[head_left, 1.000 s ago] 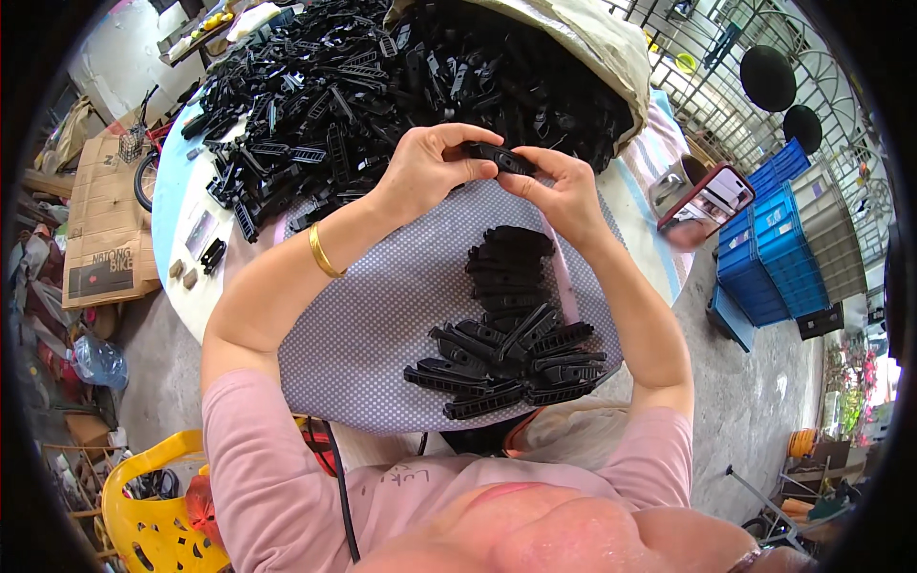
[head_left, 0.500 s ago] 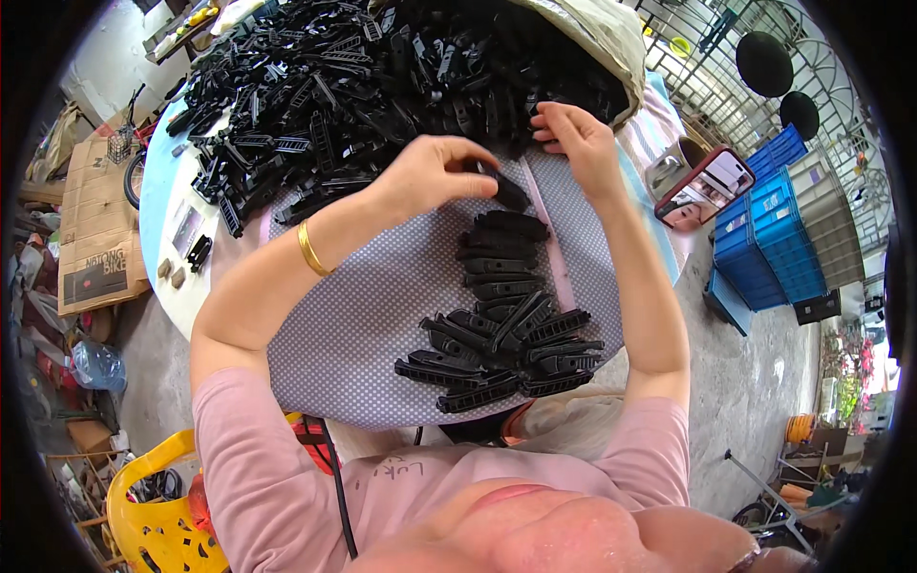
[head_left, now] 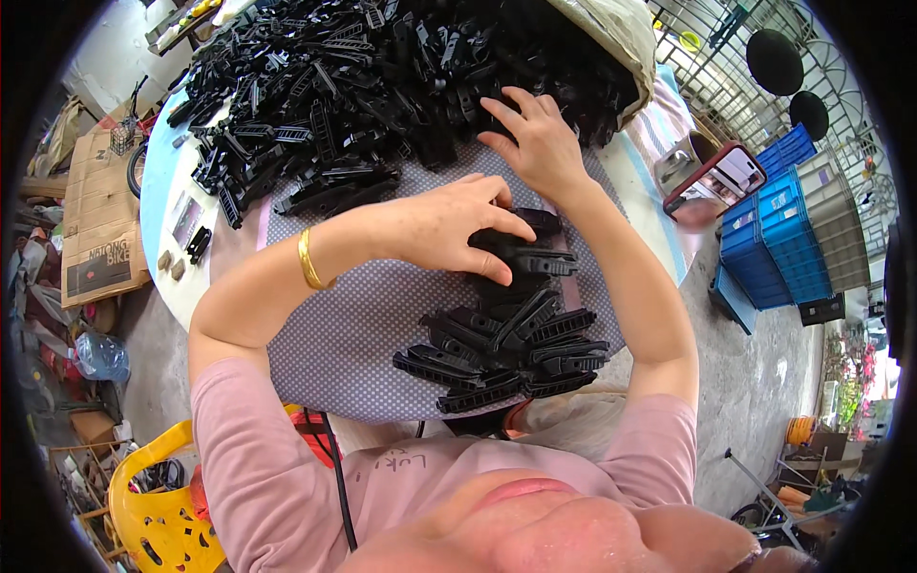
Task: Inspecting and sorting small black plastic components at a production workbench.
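Note:
Bent over the left ends of a short column of long black plastic pieces (head_left: 544, 262), my left hand (head_left: 444, 222) has its thumb and fingers around some of them. The piece ends under its palm are hidden. Further off, my right hand (head_left: 540, 141) reaches to the near edge of a big heap of black plastic pieces (head_left: 315, 86). Its fingers are spread, and nothing shows in its grasp. Closer to me lies a loose, crisscrossed cluster of similar ribbed pieces (head_left: 511, 339).
A dotted cloth (head_left: 344, 334) covers the round table. A pale sack (head_left: 626, 48) opens over the heap. At the right edge stand a phone (head_left: 716, 181) and a metal cup (head_left: 676, 162). Blue crates (head_left: 764, 234) are stacked beyond; a yellow chair (head_left: 158, 516) is lower left.
My left hand has come nearer and right, from above the column down onto it. My right hand has shifted left along the heap with its fingers spreading.

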`<action>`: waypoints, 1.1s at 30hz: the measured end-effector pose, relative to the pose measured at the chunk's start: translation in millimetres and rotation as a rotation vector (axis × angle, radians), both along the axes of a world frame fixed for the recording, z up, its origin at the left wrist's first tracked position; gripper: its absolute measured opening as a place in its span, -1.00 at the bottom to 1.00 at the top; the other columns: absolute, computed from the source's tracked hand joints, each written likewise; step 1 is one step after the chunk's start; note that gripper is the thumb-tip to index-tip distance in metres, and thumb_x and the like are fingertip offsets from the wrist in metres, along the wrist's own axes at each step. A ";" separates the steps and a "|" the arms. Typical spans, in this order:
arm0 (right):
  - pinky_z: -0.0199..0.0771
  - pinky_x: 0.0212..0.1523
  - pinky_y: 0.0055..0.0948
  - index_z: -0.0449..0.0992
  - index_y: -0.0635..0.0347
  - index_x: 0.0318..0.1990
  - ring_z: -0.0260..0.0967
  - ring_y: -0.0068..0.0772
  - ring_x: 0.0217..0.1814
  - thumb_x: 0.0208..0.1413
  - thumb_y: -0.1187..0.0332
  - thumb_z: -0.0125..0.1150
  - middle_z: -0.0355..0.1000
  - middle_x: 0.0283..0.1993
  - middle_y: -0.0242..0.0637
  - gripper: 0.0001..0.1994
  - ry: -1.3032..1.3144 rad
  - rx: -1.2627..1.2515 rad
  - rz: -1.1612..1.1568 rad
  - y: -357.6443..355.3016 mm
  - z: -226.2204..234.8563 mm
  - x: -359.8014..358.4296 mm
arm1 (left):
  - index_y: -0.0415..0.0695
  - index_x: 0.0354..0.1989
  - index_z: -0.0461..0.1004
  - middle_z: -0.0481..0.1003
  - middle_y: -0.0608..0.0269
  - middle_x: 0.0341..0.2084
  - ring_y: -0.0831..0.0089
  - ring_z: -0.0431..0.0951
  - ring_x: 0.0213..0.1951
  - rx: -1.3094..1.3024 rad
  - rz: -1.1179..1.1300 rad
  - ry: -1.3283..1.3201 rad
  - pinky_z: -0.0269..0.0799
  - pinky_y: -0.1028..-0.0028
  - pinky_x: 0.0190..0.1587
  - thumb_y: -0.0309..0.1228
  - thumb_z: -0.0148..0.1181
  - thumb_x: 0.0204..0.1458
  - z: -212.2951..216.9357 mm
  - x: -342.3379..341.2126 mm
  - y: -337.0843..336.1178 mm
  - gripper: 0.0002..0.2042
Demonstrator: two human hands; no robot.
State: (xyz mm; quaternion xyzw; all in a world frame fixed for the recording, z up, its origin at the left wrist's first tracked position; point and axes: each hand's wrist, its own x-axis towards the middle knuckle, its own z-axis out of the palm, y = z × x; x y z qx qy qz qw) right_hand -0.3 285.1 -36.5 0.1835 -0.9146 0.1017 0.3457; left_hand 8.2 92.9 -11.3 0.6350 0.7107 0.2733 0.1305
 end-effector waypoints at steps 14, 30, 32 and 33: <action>0.44 -0.21 -0.35 0.38 0.13 -0.02 0.42 -0.21 -0.31 -0.21 0.40 0.17 0.45 -0.22 -0.18 -0.53 -0.064 -0.260 -0.076 -3.8 7.3 16.5 | -0.10 -0.11 0.47 0.42 0.29 -0.21 0.34 0.40 -0.11 0.016 0.420 0.807 0.27 0.38 0.02 -0.54 0.13 -0.10 -1.7 -58.7 -17.1 -0.69; 0.40 -0.38 -0.48 0.51 0.14 -0.15 0.40 -0.45 -0.47 -0.14 0.36 0.09 0.50 -0.37 -0.20 -0.68 -0.343 -0.290 0.107 54.9 25.4 22.6 | -0.09 -0.45 0.53 0.38 0.34 -0.33 0.43 0.32 -0.17 -0.137 0.418 0.954 0.24 0.47 -0.20 -0.49 0.12 -0.18 -0.5 -47.5 -16.7 -0.90; 0.43 -0.27 -0.40 0.51 0.09 -0.10 0.45 -0.27 -0.36 -0.17 0.34 0.07 0.51 -0.26 -0.14 -0.62 -0.483 -0.208 0.029 44.7 27.2 28.1 | -0.10 -0.45 0.52 0.38 0.34 -0.34 0.43 0.32 -0.17 -0.148 0.430 0.953 0.24 0.48 -0.20 -0.49 0.13 -0.18 -0.9 -45.5 -15.8 -0.90; 0.42 -0.17 -0.33 0.54 0.04 -0.13 0.44 -0.20 -0.28 -0.16 0.29 0.11 0.50 -0.24 -0.15 -0.66 -0.487 -0.089 -0.045 38.5 27.2 29.7 | -0.10 -0.45 0.52 0.38 0.34 -0.34 0.43 0.32 -0.17 -0.147 0.428 0.954 0.24 0.48 -0.20 -0.49 0.13 -0.18 -0.6 -46.3 -15.7 -0.90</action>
